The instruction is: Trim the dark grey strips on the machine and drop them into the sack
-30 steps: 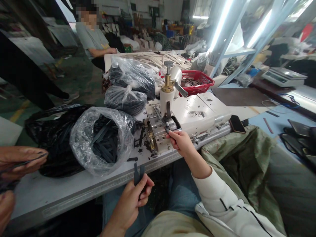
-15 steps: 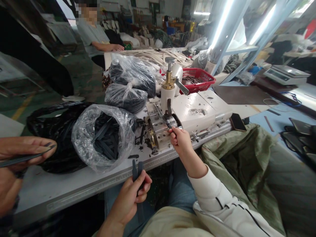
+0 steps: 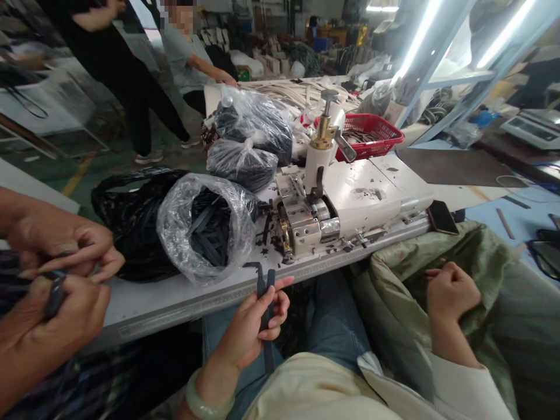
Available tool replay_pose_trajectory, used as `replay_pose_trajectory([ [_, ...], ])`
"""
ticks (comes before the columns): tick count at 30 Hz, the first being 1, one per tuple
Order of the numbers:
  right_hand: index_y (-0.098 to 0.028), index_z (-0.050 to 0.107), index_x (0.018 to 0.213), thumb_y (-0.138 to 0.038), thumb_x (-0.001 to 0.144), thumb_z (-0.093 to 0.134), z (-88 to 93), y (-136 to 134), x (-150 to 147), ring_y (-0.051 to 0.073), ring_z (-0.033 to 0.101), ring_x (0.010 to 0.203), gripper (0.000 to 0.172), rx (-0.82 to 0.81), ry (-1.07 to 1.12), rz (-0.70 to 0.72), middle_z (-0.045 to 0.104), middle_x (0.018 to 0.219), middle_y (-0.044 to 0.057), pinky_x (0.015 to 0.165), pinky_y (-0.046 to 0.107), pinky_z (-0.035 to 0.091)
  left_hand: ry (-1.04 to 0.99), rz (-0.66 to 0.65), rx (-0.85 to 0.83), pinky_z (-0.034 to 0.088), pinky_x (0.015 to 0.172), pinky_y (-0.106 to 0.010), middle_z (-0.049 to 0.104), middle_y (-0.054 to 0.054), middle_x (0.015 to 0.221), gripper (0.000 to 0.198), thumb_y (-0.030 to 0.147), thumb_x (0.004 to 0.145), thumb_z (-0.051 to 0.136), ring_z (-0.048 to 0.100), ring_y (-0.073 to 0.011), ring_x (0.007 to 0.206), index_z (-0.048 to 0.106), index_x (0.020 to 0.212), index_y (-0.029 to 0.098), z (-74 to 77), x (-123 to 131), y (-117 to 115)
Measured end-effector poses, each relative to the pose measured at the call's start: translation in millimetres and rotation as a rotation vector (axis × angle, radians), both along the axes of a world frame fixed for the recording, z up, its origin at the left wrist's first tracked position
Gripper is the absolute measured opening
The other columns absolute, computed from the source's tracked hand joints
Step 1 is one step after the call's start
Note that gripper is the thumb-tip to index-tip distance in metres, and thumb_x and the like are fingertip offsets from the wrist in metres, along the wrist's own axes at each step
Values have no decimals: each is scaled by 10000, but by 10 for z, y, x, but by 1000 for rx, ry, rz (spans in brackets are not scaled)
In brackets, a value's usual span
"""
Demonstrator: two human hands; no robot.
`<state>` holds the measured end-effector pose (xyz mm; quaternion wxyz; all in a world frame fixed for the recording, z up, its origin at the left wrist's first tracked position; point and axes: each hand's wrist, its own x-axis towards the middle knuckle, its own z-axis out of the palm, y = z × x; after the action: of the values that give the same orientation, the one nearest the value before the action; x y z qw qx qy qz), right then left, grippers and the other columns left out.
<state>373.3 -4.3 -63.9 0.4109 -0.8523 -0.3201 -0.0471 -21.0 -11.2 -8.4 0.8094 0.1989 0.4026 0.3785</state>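
My left hand (image 3: 254, 324) is closed round two dark strips (image 3: 265, 303), held upright just below the table's front edge. My right hand (image 3: 450, 290) is curled into a loose fist over the green cloth bag (image 3: 402, 326) on my right; what it holds, if anything, is hidden. On the table stands the white machine (image 3: 350, 198) with its brass-topped post (image 3: 324, 125), away from both hands. Left of it, an open clear plastic bag (image 3: 201, 230) is full of dark strips.
A co-worker's two hands (image 3: 56, 274) at the far left work a dark strip. Tied bags of strips (image 3: 247, 140) and a red basket (image 3: 370, 134) sit behind the machine. A phone (image 3: 441, 217) lies at the table edge. Two people stand at the back.
My right hand has left the machine and dropped down right onto the green bag. My left hand stayed low with the strips. The view shifted left; the co-worker's hands came together.
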Motion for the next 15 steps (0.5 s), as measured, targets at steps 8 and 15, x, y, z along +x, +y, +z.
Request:
replay_pose_trajectory([
  [8,-135,675,1120,-533,855,506,301,-194,-846,260,650,828,507,-154,520,723,705,954,146,715,378,509,-57,-209,-81,128,364,-105,466,-8,710,263,203,831,577,328,-31,490,672,1063,121,63,236,90],
  [15,-157,712,634,-418,783,700,343,211,-2216,83,472,538,300,18,1203,1132,546,574,-10,505,190,408,7,-195,-130,113,367,-118,507,-17,674,145,227,780,603,325,-36,462,667,867,130,91,158,-61],
])
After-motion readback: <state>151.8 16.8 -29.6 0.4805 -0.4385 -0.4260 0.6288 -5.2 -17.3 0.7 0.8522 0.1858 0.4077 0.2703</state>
